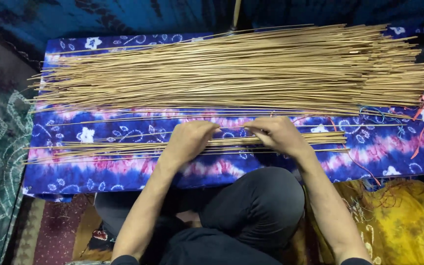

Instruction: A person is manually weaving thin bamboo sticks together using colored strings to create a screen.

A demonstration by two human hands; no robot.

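- Left hand [188,140] curls over the small bundle of thin sticks [123,148], pressing it onto the blue tie-dye cloth [74,174].
- Right hand [277,133] pinches the same bundle beside it.
- Behind the bundle, the large stick pile [241,73]; loose sticks could roll and mix.

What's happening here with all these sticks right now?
A person sits cross-legged at a low surface covered by a blue and pink tie-dye cloth. Both the left hand and the right hand rest on a small row of thin tan sticks near the person. A far larger pile of sticks lies beyond, across the cloth. Red string trails at the right.
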